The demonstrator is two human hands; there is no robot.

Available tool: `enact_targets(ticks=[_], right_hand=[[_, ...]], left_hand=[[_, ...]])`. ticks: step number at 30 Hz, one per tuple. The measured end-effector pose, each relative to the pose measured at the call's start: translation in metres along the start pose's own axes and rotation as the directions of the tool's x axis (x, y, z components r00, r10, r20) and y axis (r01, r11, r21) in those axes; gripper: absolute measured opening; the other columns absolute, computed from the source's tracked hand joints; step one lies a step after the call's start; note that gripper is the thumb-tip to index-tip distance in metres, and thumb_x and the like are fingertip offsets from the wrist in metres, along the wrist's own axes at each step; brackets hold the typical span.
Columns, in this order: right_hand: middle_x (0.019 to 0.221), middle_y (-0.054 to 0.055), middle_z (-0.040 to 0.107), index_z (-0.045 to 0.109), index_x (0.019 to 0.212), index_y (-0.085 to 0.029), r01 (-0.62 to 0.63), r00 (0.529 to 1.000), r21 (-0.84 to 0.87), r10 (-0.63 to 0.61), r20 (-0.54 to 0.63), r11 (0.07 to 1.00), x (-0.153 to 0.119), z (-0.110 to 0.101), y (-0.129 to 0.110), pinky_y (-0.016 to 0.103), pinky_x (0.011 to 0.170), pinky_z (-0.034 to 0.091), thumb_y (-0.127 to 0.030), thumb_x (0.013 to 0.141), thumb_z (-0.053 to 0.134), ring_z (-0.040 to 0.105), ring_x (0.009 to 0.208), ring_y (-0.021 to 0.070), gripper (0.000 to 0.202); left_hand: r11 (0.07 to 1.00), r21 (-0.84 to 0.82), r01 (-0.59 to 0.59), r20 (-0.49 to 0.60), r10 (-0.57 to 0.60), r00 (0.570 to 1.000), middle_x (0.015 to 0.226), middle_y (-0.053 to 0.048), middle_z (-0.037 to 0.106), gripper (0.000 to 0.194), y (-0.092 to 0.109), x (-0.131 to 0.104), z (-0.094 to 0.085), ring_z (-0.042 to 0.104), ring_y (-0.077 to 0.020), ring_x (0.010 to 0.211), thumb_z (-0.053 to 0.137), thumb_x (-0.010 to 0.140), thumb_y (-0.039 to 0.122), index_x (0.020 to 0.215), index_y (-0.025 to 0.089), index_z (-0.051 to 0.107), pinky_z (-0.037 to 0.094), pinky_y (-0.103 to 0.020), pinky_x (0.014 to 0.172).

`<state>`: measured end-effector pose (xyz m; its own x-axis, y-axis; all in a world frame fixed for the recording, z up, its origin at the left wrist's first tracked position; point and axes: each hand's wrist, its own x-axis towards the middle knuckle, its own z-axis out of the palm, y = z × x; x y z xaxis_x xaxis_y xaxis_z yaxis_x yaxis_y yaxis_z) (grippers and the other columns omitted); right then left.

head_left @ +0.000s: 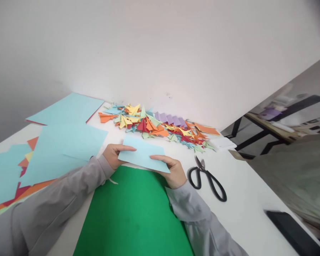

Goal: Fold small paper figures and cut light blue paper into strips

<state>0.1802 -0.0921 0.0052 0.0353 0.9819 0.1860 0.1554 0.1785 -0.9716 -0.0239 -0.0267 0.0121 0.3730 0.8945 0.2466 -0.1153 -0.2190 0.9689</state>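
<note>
A light blue rectangular sheet of paper (142,153) is held up between both hands, above the far end of a green sheet (133,209). My left hand (114,155) grips its left end, thumb on top and fingers underneath. At the right end, my right hand (174,171) pinches the same paper in the same way. Black-handled scissors (202,170) lie on the white table, right of my right hand, with their blades slightly apart. Larger blue sheets (66,145) lie to the left of my left hand.
Many small folded paper planes (149,124) in several colours are heaped along the wall. Overlapping coloured sheets (5,174) cover the left side. A dark flat object (296,231) lies at the table's right edge. A shelf (272,126) stands beyond.
</note>
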Motion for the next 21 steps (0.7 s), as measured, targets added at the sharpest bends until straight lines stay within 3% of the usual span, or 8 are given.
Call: enact_targets(ticks=[5, 11, 17, 21], right_hand=[[0.081, 0.002, 0.069, 0.071, 0.079, -0.023, -0.048, 0.999, 0.01, 0.048, -0.016, 0.999, 0.0, 0.0, 0.006, 0.033, 0.074, 0.046, -0.03, 0.053, 0.076, 0.061, 0.077, 0.0198, 0.027], [0.069, 0.003, 0.065, 0.071, 0.069, -0.019, -0.075, 0.986, 0.098, 0.088, -0.139, 0.992, -0.002, 0.011, 0.008, 0.035, 0.065, 0.049, -0.043, 0.057, 0.071, 0.058, 0.065, 0.0174, 0.027], [0.06, 0.0, 0.061, 0.065, 0.052, -0.018, -0.04, 0.949, 0.034, 0.049, -0.311, 0.999, -0.004, 0.019, -0.003, 0.03, 0.058, 0.045, -0.038, 0.056, 0.072, 0.052, 0.057, 0.0136, 0.022], [0.047, -0.004, 0.052, 0.059, 0.049, -0.017, -0.082, 0.915, 0.022, 0.084, -0.394, 0.996, -0.005, 0.022, -0.012, 0.026, 0.049, 0.039, -0.035, 0.053, 0.073, 0.044, 0.049, 0.0104, 0.023]], left_hand=[[0.999, 0.043, 0.013, 0.058, -0.016, 0.998, 0.075, -0.007, 0.071, 0.02, 0.0, -0.001, 0.0, 0.065, -0.0225, 0.074, 0.076, 0.046, 0.025, 0.064, 0.018, 0.072, 0.052, -0.032, 0.071], [0.999, 0.045, 0.009, -0.01, -0.008, 1.0, 0.069, -0.003, 0.07, 0.013, -0.001, -0.003, 0.006, 0.063, -0.0186, 0.067, 0.076, 0.048, 0.025, 0.057, 0.018, 0.07, 0.052, -0.03, 0.065], [0.992, 0.044, 0.117, -0.036, -0.116, 0.993, 0.074, -0.003, 0.071, 0.023, 0.0, -0.007, 0.009, 0.064, -0.019, 0.067, 0.075, 0.051, 0.031, 0.067, 0.015, 0.071, 0.053, -0.033, 0.068], [0.982, 0.048, 0.184, -0.109, -0.178, 0.978, 0.066, -0.004, 0.07, 0.022, 0.004, -0.01, 0.013, 0.064, -0.0201, 0.062, 0.074, 0.053, 0.034, 0.059, 0.014, 0.069, 0.053, -0.032, 0.062]])
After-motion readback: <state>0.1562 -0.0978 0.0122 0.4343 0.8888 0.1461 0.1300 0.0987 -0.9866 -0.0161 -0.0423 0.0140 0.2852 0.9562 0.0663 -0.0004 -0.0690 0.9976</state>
